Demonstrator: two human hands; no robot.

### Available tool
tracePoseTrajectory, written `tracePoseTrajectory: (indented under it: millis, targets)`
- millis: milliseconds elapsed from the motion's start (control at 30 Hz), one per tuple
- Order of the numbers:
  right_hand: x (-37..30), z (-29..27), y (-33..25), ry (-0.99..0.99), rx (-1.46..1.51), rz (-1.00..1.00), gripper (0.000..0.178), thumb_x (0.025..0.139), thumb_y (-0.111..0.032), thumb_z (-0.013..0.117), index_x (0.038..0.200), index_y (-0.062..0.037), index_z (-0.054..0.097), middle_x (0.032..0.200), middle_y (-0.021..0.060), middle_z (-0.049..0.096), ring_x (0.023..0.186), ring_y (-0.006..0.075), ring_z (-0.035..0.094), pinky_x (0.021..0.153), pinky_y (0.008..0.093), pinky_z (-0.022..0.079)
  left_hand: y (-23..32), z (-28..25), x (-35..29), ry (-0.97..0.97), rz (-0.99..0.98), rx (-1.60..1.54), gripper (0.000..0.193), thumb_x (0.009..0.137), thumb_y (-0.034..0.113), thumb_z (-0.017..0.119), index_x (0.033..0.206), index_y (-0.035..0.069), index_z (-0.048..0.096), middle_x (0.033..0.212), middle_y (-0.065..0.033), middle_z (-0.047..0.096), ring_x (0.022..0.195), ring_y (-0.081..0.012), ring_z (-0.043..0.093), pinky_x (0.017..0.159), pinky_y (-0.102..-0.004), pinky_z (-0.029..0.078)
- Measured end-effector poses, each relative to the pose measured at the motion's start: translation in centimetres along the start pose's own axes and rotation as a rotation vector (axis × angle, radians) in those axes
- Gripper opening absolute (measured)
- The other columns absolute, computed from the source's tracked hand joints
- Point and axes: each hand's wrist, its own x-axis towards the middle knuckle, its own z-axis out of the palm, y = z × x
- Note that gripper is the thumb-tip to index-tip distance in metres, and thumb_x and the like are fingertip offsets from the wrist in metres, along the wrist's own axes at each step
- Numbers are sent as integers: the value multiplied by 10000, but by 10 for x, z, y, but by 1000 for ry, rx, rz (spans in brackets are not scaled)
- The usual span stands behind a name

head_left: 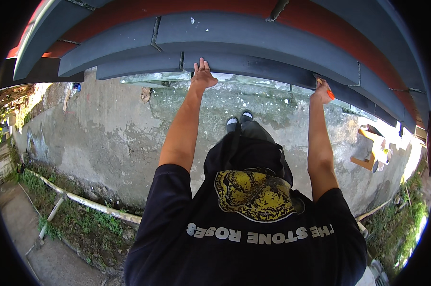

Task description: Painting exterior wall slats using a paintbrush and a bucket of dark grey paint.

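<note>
My left hand (203, 76) presses against the lowest grey wall board (253, 65), fingers stretched upward and nothing held. Farther right along the same board, my right hand (321, 90) is closed around a small tool with an orange handle (330, 94). The tool's working end is mostly hidden by the hand and the board, so its kind cannot be made out. Both arms reach forward and are nearly straight. Above the lowest board are more overlapping grey boards (253, 33) and a red strip (215, 14), with dark gaps at the joints.
I stand on a worn, white-spotted concrete floor (115, 128). A pale ledge (153, 77) runs under the boards. A brown-edged object (365, 163) lies at the right. A pole railing (91, 201) and plants (96, 224) border the lower left.
</note>
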Motion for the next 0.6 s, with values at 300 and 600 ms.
tracePoseTrajectory:
  millis: [300,600]
  targets:
    - [1,-13,28,-201,178,-5,161,831,5,646,962,84,596,937,162,654,858,267,667,754,318,590,13,-11,0,-19,15,30,901,785,379,485,1489,5,65,1567,-157,-57,1434,-398,-13,1164,-413,143]
    - [5,-29,16,-459,40,170,186,846,-10,618,1011,65,580,1000,163,630,912,275,660,814,321,580,13,-22,-11,-37,47,74,877,790,352,442,1456,-87,79,1549,-228,-10,1442,-347,-53,1171,-406,-7]
